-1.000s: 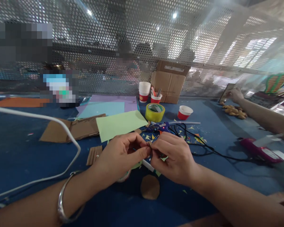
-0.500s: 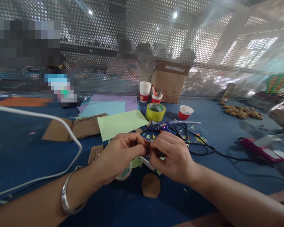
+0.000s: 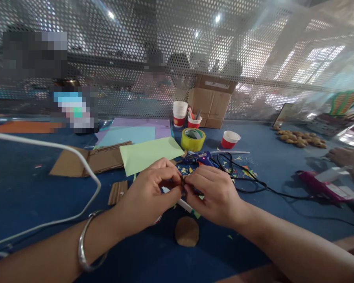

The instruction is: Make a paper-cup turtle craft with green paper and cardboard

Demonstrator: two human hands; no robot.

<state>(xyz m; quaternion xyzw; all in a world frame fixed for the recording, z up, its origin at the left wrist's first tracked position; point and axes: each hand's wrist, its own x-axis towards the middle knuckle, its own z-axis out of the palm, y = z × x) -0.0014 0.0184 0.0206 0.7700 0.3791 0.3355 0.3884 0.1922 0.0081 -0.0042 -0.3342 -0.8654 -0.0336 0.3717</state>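
My left hand point(image 3: 149, 194) and my right hand point(image 3: 215, 194) meet fingertip to fingertip above the blue table point(image 3: 29, 196). Between them they pinch a small brown cardboard piece point(image 3: 183, 181), mostly hidden by the fingers. A silver bangle point(image 3: 84, 251) sits on my left wrist. Under the hands lie a white stick point(image 3: 184, 204) and a round cardboard disc point(image 3: 187, 232). A blue glue gun point(image 3: 199, 158) with a black cord point(image 3: 253, 184) rests just beyond my right hand.
A light green sheet point(image 3: 149, 154), cardboard pieces point(image 3: 91, 160), yellow tape roll point(image 3: 193, 139), red-and-white cups point(image 3: 230, 139) and a cardboard box point(image 3: 212, 102) stand behind. A white cable point(image 3: 61, 151) loops at left. Another person's hand point(image 3: 343, 156) rests near a pink tool point(image 3: 321, 186) at right.
My hands have risen slightly and stayed pinched together on the small piece. The other person's hand moved from the far right back down to the table near the pink tool.
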